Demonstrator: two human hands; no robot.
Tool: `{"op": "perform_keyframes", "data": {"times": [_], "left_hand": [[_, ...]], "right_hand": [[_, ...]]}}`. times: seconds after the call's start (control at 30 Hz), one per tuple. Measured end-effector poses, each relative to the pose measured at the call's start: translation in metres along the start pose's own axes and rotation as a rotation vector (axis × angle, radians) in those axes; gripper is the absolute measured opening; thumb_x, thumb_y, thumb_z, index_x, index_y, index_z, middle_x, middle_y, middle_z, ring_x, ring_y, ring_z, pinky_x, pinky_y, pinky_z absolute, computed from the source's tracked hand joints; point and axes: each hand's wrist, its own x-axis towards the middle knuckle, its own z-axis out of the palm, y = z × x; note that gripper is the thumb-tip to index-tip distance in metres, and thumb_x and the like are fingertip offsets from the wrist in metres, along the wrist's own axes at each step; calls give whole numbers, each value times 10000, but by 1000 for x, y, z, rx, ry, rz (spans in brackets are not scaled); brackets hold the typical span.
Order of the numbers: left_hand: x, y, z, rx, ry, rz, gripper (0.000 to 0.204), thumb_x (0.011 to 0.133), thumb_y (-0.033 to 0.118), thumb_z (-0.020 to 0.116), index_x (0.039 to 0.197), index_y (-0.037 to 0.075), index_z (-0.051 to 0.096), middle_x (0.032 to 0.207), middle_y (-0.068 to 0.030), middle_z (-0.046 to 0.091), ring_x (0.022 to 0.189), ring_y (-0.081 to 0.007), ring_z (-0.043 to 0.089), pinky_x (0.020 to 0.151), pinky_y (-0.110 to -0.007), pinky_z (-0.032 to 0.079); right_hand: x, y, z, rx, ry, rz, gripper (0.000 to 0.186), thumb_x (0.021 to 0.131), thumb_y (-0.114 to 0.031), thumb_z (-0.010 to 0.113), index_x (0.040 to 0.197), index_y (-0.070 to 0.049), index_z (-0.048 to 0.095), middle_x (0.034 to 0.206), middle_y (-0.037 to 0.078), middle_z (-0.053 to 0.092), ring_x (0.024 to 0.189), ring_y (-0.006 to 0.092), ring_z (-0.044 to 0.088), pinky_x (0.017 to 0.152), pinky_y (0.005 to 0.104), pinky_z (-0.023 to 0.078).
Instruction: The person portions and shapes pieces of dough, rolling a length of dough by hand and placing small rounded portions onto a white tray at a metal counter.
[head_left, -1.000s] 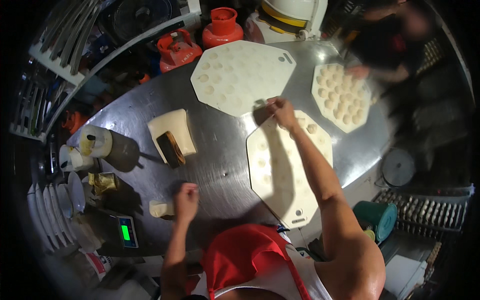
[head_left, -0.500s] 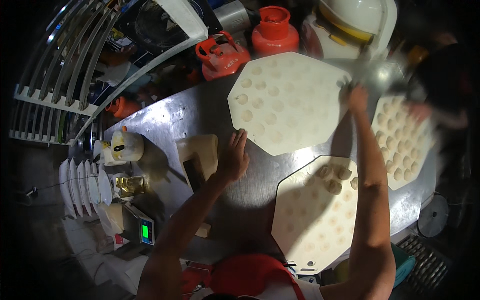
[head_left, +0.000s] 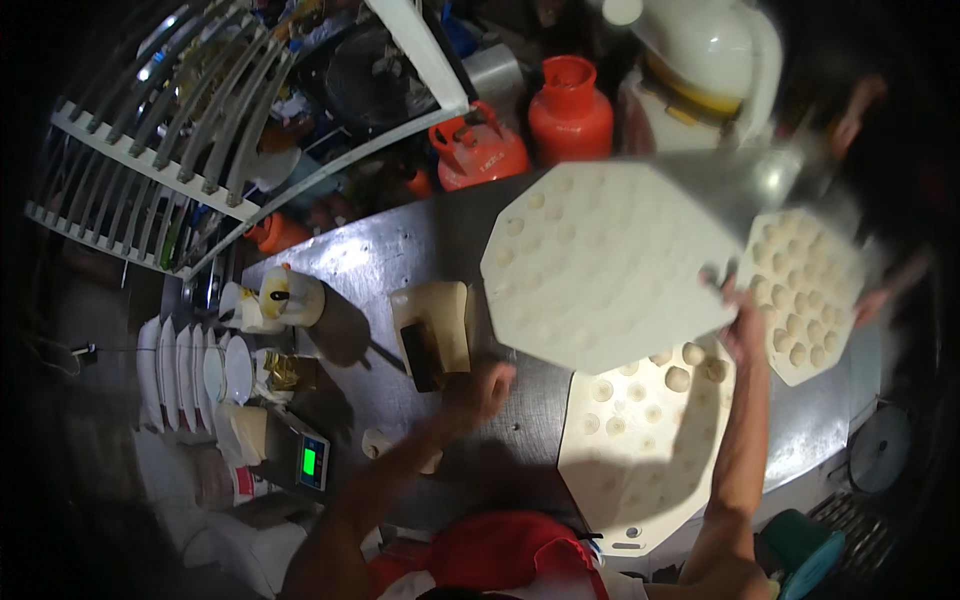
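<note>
My right hand [head_left: 745,325] grips a pale octagonal board [head_left: 610,285] by its right corner, with the fingers at the handle hole. This board is floury, with faint round marks toward its far left side. It overlaps the far end of a second octagonal board [head_left: 625,500], which bears round marks and several dough balls [head_left: 677,379] at its far end. Part of that second board is hidden beneath the held one and my right forearm. My left hand [head_left: 488,392], fingers curled and apparently holding nothing, is just off the held board's lower left edge, beside a beige scoop-like container [head_left: 455,300].
A third board [head_left: 790,372] full of dough balls lies at right, beside a co-worker's hand [head_left: 872,306]. A digital scale [head_left: 312,460], a pot [head_left: 295,298] and stacked white dishes [head_left: 238,370] stand left. Red gas cylinders [head_left: 570,120] and a white mixer [head_left: 700,60] line the far side.
The held board has come nearer to me, over the second board's far end. My right hand moved nearer with it. My left hand has left its edge, moved nearer and curled.
</note>
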Motion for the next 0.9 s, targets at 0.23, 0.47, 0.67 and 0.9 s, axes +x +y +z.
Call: {"op": "perform_keyframes", "data": {"times": [0.23, 0.47, 0.67, 0.9], "left_hand": [[-177, -19, 82, -210, -140, -136, 256, 986, 192, 703, 1188, 39, 737, 1085, -171, 786, 1019, -313, 766, 913, -410, 589], [-228, 3, 81, -162, -144, 21, 316, 1024, 225, 646, 1261, 24, 701, 1135, -150, 781, 1033, -273, 753, 912, -388, 581], [-280, -43, 178, -521, -369, 6, 274, 1019, 149, 648, 1248, 5, 691, 1079, -124, 776, 926, -190, 741, 831, -334, 591], [-292, 14, 296, -696, -716, -134, 331, 1057, 255, 607, 1255, 3, 690, 1073, -83, 780, 853, -158, 740, 714, -289, 595]], "right_hand": [[-223, 84, 73, -45, -139, -70, 211, 962, -230, 740, 881, -51, 664, 1188, 159, 733, 1076, 208, 636, 913, 362, 501], [-345, 38, 106, -126, -102, -340, 111, 941, -157, 700, 933, -63, 642, 1136, 129, 731, 914, 178, 646, 854, 329, 497], [-534, 17, 53, -71, 170, -509, 101, 966, -108, 643, 1039, -49, 605, 1208, 157, 699, 981, 164, 630, 919, 310, 515], [-694, -25, -34, -338, 364, -664, 82, 1008, -111, 592, 1006, -35, 622, 963, 70, 649, 923, 162, 625, 951, 378, 517]]}}
